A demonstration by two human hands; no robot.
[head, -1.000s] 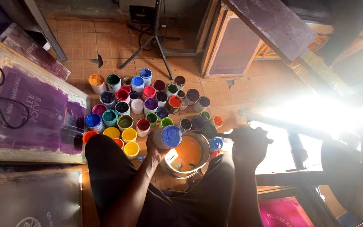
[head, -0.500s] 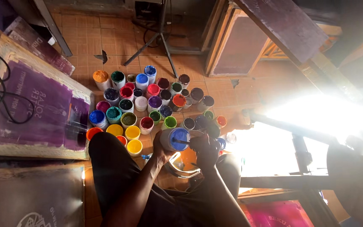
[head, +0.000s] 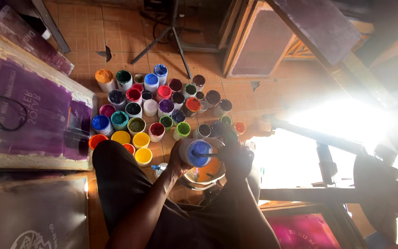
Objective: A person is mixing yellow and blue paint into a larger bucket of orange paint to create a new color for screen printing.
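Observation:
My left hand [head: 177, 162] grips a white jar of blue paint [head: 197, 152], tilted toward me over a round container of orange paint [head: 204, 175]. My right hand [head: 236, 154] holds a thin stick [head: 207, 154] whose end dips into the blue paint. Both hands meet just above my lap, in front of a cluster of several open paint jars [head: 162, 108] on the tiled floor.
A purple-stained printing screen [head: 28, 115] lies on the left, another dark screen [head: 28, 216] below it. A tripod stand [head: 173, 37] and wooden frames [head: 263, 41] stand behind the jars. Bright glare fills the right side near a metal frame [head: 318, 157].
My right hand has moved left from beside the orange container to the blue jar, bringing the stick into the paint. The blue jar stays in my left hand.

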